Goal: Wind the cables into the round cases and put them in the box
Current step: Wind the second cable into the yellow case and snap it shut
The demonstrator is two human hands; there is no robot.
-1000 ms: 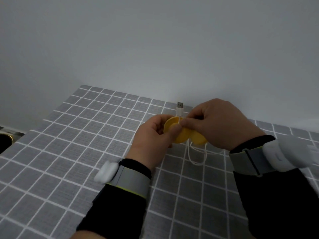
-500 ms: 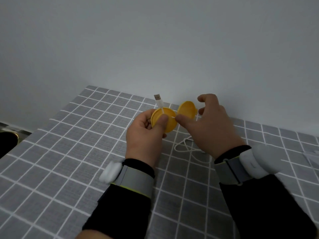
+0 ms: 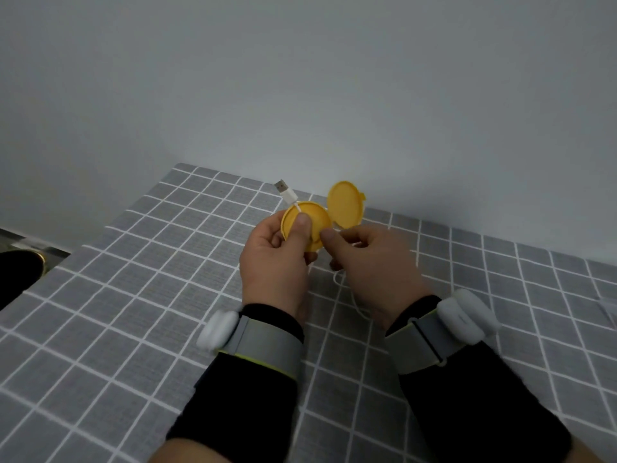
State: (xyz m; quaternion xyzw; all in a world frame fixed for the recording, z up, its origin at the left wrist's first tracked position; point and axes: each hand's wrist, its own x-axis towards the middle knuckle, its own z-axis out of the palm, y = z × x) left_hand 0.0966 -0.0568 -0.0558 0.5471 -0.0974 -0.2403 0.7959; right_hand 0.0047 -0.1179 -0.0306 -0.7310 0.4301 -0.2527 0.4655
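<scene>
A round yellow case (image 3: 315, 217) lies open in my left hand (image 3: 275, 262), its lid (image 3: 345, 203) hinged up to the right. My left thumb presses a white cable (image 3: 289, 196) onto the case's base; the cable's USB plug sticks out at the upper left. My right hand (image 3: 374, 272) pinches the cable just right of the base, fingers curled. The rest of the cable hangs down behind my right hand in a loop onto the table and is partly hidden.
A grey tablecloth with a white grid (image 3: 133, 295) covers the table, which ends at a plain grey wall. A dark round object (image 3: 18, 272) sits beyond the table's left edge. No box is in view.
The case has been opened and its lid now stands further up. My right hand left the lid and came down to pinch the cable by the base.
</scene>
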